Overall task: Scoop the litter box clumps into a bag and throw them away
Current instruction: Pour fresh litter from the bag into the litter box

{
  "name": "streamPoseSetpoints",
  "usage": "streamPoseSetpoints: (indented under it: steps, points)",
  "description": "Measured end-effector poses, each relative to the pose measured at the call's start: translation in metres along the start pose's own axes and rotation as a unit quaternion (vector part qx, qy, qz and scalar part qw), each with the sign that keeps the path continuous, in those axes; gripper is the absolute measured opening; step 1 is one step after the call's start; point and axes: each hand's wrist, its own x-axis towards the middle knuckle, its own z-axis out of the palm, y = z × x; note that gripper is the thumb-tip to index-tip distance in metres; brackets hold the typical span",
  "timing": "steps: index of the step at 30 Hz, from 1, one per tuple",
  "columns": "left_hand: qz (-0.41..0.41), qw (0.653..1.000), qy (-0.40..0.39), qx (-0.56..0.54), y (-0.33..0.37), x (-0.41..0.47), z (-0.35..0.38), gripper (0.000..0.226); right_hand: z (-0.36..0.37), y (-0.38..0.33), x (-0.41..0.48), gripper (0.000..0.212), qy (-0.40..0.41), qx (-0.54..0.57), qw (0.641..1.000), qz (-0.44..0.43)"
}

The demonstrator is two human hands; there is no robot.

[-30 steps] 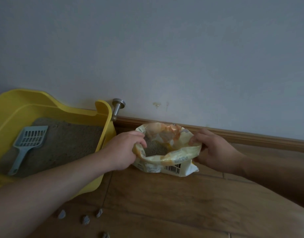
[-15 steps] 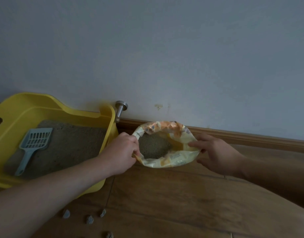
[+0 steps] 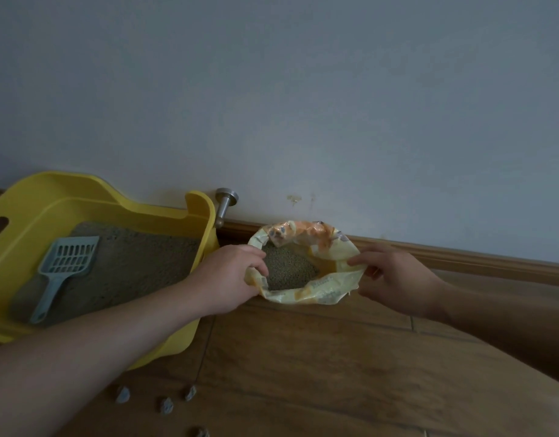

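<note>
A yellow and orange plastic bag (image 3: 319,293) stands on the wooden floor against the baseboard, its mouth spread wide with grey litter (image 3: 287,269) inside. My left hand (image 3: 229,280) grips the bag's left rim, fingers curled over the edge. On the right rim, my right hand (image 3: 394,279) pinches the plastic. The yellow litter box (image 3: 189,212) sits to the left, holding flat grey litter. A pale blue slotted scoop (image 3: 62,269) lies on that litter, handle toward me.
Several small grey clumps (image 3: 166,405) lie on the floor in front of the box. A metal door stopper (image 3: 224,206) sticks out of the wall between box and bag. Wooden floor (image 3: 335,373) stretches to the right and front.
Both hands have pulled the bag's rim outward, so the mouth is wider and the litter inside shows more. The barcode side has folded under.
</note>
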Motion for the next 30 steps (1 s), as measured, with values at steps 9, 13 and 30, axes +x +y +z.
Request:
streamPoseSetpoints:
  steps: [9, 13, 30]
  points:
    - [0.005, 0.999, 0.037, -0.031, 0.005, -0.017, -0.022, 0.043, -0.018, -0.021, -0.005, 0.041, 0.03, 0.001, 1.0, -0.002]
    - [0.0, 0.998, 0.056, -0.035, 0.005, -0.033, -0.034, 0.046, -0.022, -0.044, -0.006, 0.037, 0.035, 0.004, 0.999, -0.015]
    - [-0.018, 0.997, 0.074, -0.001, -0.032, -0.11, -0.124, 0.054, -0.021, -0.201, 0.061, 0.028, 0.028, 0.042, 0.993, -0.104]
